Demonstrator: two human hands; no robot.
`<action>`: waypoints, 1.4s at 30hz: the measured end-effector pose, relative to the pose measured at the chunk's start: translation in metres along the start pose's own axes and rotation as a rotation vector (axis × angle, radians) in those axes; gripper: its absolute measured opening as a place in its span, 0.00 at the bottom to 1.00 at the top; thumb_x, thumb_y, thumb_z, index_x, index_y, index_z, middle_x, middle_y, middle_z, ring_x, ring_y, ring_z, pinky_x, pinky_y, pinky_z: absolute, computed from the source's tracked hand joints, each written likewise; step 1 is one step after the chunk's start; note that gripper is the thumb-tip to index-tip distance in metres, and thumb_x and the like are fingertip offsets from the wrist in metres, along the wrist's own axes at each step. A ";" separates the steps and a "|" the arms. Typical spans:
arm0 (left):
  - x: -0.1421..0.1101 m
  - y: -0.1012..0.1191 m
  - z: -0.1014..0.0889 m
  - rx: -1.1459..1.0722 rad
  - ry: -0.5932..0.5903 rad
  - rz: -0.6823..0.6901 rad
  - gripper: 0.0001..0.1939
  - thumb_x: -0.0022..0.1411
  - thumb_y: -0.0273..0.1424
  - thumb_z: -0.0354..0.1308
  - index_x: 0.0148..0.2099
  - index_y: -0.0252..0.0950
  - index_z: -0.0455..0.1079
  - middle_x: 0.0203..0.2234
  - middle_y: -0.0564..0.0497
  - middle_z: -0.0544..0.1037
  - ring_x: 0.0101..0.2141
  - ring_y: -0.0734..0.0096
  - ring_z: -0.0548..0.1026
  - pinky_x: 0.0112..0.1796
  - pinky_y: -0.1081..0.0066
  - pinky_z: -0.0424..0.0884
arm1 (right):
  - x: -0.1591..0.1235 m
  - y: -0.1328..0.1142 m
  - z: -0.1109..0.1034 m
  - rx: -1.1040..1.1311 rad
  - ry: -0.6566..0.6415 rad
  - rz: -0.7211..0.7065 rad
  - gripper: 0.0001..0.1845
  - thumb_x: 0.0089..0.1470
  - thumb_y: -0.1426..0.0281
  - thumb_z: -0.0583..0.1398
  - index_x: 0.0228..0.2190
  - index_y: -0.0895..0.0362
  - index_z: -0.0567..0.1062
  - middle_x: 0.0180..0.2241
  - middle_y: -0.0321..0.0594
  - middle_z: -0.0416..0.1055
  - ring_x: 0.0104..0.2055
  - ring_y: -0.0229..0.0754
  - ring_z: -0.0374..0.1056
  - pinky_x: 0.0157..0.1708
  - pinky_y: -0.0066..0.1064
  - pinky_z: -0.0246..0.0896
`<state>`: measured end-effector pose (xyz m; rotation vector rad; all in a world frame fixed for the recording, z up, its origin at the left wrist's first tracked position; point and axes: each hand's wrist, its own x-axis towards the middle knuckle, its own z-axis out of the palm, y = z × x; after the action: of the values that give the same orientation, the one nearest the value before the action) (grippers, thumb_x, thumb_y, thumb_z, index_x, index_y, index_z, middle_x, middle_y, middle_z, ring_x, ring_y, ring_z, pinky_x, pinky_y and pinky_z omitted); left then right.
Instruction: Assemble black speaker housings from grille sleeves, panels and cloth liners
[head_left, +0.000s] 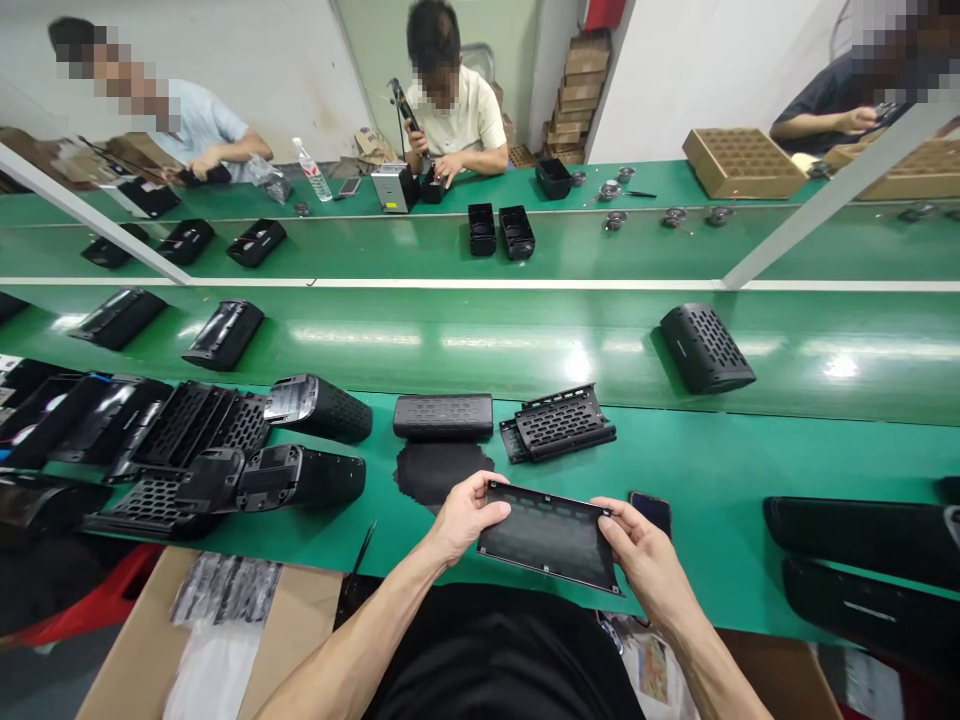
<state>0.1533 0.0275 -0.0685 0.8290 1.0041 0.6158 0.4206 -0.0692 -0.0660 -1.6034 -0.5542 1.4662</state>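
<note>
You grip the panel (551, 542) by both ends, the fingers of your left hand (466, 518) and right hand (643, 550) closed on it, over the bench (709, 470); a phone (652, 511) lies just beyond your right hand.

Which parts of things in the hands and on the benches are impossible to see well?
All in the head view:
Black panel: its far face, turned away from the camera.
Phone: its lower part, hidden behind the right hand.
Black sheet: its lower right part, covered by the left hand.
Lower long black housing: right end, cut off by the right edge.
Bottle: label text, too small.
</note>
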 end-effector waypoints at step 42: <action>-0.023 0.008 -0.017 -0.124 -0.111 0.260 0.27 0.62 0.36 0.71 0.62 0.40 0.73 0.53 0.43 0.78 0.54 0.58 0.75 0.55 0.64 0.70 | -0.021 -0.019 0.008 -0.098 0.094 -0.029 0.37 0.48 0.50 0.75 0.56 0.49 0.74 0.44 0.39 0.75 0.46 0.46 0.74 0.44 0.33 0.72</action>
<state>0.1271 0.0195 -0.0555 0.8806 0.7554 0.8358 0.4132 -0.0738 -0.0377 -1.7244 -0.6003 1.3527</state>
